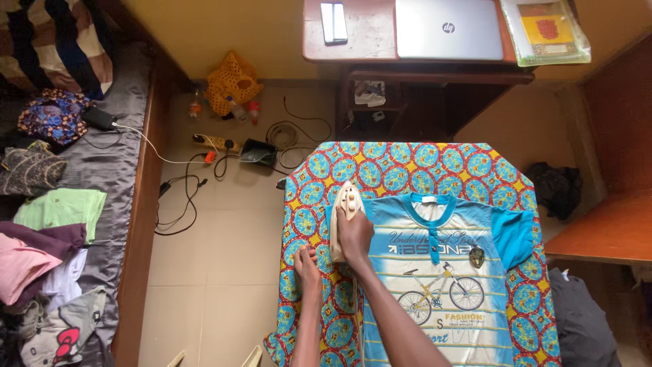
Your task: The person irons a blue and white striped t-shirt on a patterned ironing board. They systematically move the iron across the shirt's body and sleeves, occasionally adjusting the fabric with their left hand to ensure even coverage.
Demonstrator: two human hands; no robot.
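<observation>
Patterned table (353,160), one shirt (441,272), one iron (348,207), two hands

One iron (348,216), one blue shirt (441,272) on the patterned cloth (407,166); beyond the cloth, the bench (367,41) carries one laptop (448,28) and two phones (333,22).

my right hand (354,234) grips the cream iron (346,211) on the blue striped shirt's (441,285) sleeve; my left hand (307,266) presses flat on the patterned cloth (407,166).
</observation>
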